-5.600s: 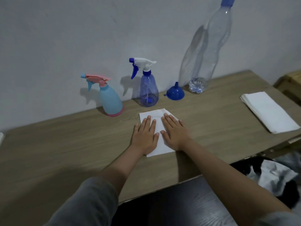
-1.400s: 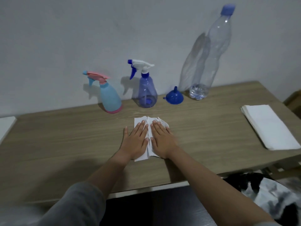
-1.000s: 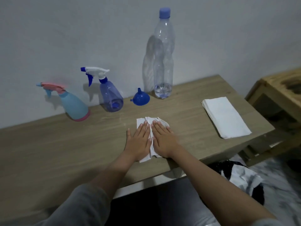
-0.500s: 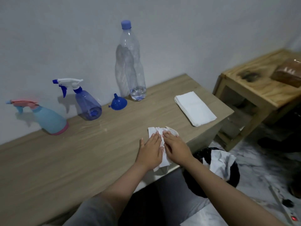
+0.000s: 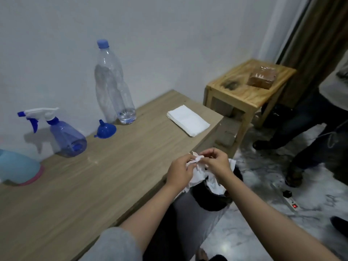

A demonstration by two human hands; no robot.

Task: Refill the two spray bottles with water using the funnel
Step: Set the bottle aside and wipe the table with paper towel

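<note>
1. Both hands are off the front edge of the bench [image 5: 79,187], above a black bin [image 5: 212,200] on the floor.
2. The left hand [image 5: 178,171] and the right hand [image 5: 216,162] are together, each pinched on one crumpled white tissue [image 5: 197,171] held between them.
3. More white paper lies in the bin under the hands.
4. The blue spray bottle [image 5: 65,136] stands near the wall; the light blue spray bottle [image 5: 17,169] is cut off at the left edge of the view.
5. The blue funnel [image 5: 105,130] sits upside down, spout up, between the blue spray bottle and the tall clear water bottle [image 5: 114,85].
6. A little water shows at the bottom of the water bottle, and its blue cap is on.
7. A folded white stack of tissues [image 5: 188,120] lies near the right end of the bench.
</note>
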